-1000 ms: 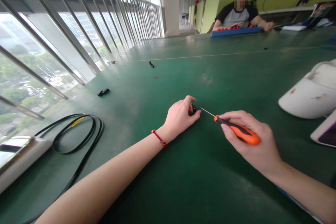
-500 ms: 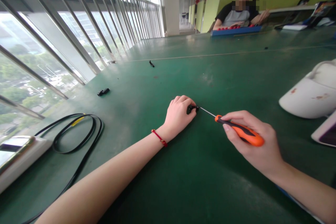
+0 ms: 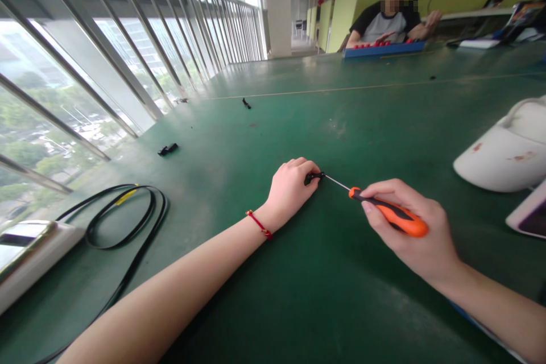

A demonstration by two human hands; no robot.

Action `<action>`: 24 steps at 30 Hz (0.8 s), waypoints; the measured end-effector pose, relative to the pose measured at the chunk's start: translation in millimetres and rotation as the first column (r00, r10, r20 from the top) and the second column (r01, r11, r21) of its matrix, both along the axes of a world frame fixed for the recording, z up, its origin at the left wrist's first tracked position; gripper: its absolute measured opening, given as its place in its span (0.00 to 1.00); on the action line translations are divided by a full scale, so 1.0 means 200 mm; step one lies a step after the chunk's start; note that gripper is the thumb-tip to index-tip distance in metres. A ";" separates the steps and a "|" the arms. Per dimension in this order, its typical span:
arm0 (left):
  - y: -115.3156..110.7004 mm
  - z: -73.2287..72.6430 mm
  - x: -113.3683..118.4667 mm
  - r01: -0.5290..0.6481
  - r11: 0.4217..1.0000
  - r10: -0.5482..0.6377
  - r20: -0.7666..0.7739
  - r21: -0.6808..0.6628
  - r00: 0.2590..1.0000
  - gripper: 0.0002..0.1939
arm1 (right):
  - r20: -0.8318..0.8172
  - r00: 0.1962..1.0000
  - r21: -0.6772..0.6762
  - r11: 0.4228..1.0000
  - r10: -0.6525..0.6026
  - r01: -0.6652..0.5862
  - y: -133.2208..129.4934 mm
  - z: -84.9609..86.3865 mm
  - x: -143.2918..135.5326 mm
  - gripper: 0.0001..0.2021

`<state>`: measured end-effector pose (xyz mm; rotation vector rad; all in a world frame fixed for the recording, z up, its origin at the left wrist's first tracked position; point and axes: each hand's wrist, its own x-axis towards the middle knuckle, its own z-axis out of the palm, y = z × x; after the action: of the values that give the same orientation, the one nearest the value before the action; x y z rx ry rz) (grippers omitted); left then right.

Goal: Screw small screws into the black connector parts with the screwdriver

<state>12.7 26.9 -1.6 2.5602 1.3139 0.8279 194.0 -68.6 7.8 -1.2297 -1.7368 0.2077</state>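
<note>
My left hand (image 3: 292,186) pinches a small black part (image 3: 314,177) close to the green table (image 3: 239,296); the fingers hide much of it, so its exact kind is unclear. An orange and black screwdriver (image 3: 394,215) is gripped in my right hand (image 3: 420,239), thumb and fingers closed round the handle. Its thin metal shaft points left, and the tip meets the right end of the black part. Whether it sits in a screw is too small to see.
Left lie a looped black cable (image 3: 156,227), a white device (image 3: 38,256) and a black piece (image 3: 168,149). Another small black piece (image 3: 246,103) lies farther back. At right is a white container (image 3: 503,153). Across the table a person (image 3: 390,23) sits behind a blue tray (image 3: 384,50). Railings (image 3: 140,34) border the left.
The black part has turned slightly in my left fingers, and the screwdriver has shifted a hair to the left. Across the table, the person's raised hand has moved up a little.
</note>
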 end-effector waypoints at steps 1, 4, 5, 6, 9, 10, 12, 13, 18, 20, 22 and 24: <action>0.00 0.00 0.00 -0.001 1.000 0.001 0.003 -0.001 1.000 0.06 | 0.000 1.000 0.001 1.000 0.002 -0.002 0.00 0.00 0.00 0.03; -0.01 0.00 0.00 -0.001 1.000 0.001 0.013 0.000 1.000 0.06 | 0.001 1.000 0.008 1.000 0.012 -0.012 0.00 0.00 0.00 0.03; -0.01 0.00 0.00 -0.001 1.000 0.001 0.016 0.001 1.000 0.07 | 0.003 1.000 0.010 1.000 0.014 -0.014 0.00 0.00 0.01 0.03; -0.01 0.01 0.00 -0.001 1.000 0.001 0.020 0.001 1.000 0.07 | 0.005 1.000 0.012 1.000 0.016 -0.016 0.00 0.00 0.01 0.03; -0.01 0.00 0.00 -0.005 1.000 0.005 0.033 0.003 0.999 0.07 | 0.026 1.000 0.024 1.000 0.017 -0.017 0.00 0.00 0.01 0.04; -0.01 0.00 0.00 -0.005 1.000 0.005 0.037 0.005 0.999 0.07 | 0.038 0.999 0.034 0.999 0.018 -0.019 0.00 0.00 0.01 0.04; -0.01 0.00 0.00 -0.003 1.000 0.003 0.046 0.014 0.999 0.07 | 0.065 0.998 0.058 0.998 0.018 -0.022 0.00 0.00 0.01 0.05; -0.01 0.00 0.00 -0.002 1.000 0.001 0.049 0.019 0.999 0.07 | 0.076 0.997 0.066 0.998 0.018 -0.023 0.00 0.01 0.01 0.05; -0.01 0.00 0.00 0.009 1.000 -0.010 0.052 0.028 0.999 0.07 | 0.051 0.999 0.010 1.000 0.013 -0.013 0.00 0.01 0.01 0.07; -0.01 0.00 0.00 0.010 1.000 -0.011 0.052 0.029 0.999 0.07 | 0.031 1.000 -0.033 0.999 0.002 -0.001 0.00 0.01 0.01 0.06; -0.01 0.00 0.00 0.011 0.999 -0.012 0.052 0.031 0.999 0.07 | 0.007 1.000 -0.046 0.999 -0.009 0.009 0.00 0.01 0.01 0.05; -0.01 0.00 0.00 0.012 0.999 -0.014 0.051 0.030 0.999 0.07 | -0.032 0.999 -0.015 0.999 -0.032 0.032 0.00 0.01 0.00 0.06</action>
<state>12.6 25.2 -2.0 2.5491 1.2781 0.9111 194.5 -68.7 9.9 -1.2572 -1.6892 0.2211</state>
